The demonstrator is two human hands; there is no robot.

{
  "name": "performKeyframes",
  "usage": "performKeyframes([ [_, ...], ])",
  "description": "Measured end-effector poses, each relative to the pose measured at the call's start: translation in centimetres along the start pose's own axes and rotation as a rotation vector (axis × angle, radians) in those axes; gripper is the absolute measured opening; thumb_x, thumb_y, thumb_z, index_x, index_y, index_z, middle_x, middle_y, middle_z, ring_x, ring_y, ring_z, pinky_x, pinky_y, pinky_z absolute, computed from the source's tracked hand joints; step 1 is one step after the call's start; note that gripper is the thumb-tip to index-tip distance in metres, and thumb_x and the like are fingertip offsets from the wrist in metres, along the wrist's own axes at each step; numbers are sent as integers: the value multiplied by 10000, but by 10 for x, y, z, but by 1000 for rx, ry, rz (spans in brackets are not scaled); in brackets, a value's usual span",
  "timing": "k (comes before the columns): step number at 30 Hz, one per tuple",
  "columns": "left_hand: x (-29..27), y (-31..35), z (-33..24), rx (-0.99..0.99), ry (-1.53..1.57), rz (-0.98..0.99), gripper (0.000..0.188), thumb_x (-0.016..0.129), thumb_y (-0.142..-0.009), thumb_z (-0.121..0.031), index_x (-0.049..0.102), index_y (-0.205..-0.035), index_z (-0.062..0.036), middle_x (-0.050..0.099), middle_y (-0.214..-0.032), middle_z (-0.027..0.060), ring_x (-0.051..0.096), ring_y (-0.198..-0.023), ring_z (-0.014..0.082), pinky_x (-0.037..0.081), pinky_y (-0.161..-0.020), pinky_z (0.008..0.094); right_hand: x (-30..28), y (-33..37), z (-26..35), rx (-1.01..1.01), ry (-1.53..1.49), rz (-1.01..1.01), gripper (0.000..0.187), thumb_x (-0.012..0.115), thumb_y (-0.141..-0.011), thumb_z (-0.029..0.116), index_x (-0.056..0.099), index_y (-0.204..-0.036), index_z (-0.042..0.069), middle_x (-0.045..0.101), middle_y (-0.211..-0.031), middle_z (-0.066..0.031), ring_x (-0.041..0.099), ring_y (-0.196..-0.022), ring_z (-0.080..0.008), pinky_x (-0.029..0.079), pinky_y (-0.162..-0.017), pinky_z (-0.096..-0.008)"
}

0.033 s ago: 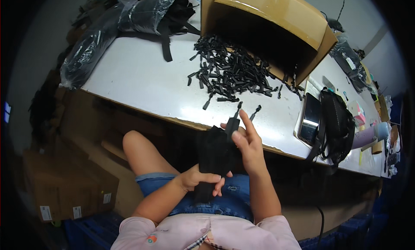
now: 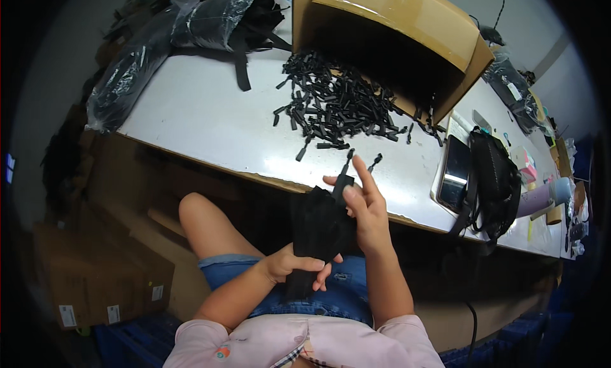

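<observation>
My left hand (image 2: 294,266) is closed around the lower part of a bundle of black fabric strips (image 2: 318,225), held above my lap. At the bundle's upper end, my right hand (image 2: 367,216) pinches a small black pull with a looped end (image 2: 344,185) between thumb and fingers, its index finger pointing up. The join between pull and strips is too dark to make out. On the table just beyond lies a pile of similar black pulls (image 2: 344,107). One loose pull (image 2: 375,161) lies close to my right fingertips.
A large open cardboard box (image 2: 394,24) stands behind the pile on the white table (image 2: 191,113). Plastic-wrapped black rolls (image 2: 210,27) lie at left. A phone (image 2: 455,174), black bag (image 2: 495,183) and purple bottle (image 2: 536,201) sit at right. Cardboard cartons (image 2: 102,272) stand on the floor.
The whole view has shifted very slightly. The black strips fan a little wider toward my right hand; both hands keep their grip.
</observation>
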State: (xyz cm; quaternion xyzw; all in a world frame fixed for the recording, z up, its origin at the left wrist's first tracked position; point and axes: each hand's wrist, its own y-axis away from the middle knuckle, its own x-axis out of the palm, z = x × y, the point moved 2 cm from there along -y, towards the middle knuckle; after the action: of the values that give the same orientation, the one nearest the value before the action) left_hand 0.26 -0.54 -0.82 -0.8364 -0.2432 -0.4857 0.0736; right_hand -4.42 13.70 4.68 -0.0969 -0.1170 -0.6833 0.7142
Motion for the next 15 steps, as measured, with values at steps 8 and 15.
performKeyframes([
  [8,7,-6,-3,-12,-53,-106,386,563,-745,-93,436,-1078,56,513,-672,87,522,-531,116,487,-565,271,-8,9,-9,-39,350,227,317,499,-823,88,490,-1121,-22,597,-947,-110,548,-866,-141,417,-794,-255],
  [15,12,-8,-3,-33,-309,-146,370,608,-714,-95,485,-1025,63,493,-635,30,445,-442,74,417,-445,203,0,-2,16,-292,428,382,209,558,-757,70,585,-943,-23,582,-996,-100,506,-919,-160,401,-789,-278],
])
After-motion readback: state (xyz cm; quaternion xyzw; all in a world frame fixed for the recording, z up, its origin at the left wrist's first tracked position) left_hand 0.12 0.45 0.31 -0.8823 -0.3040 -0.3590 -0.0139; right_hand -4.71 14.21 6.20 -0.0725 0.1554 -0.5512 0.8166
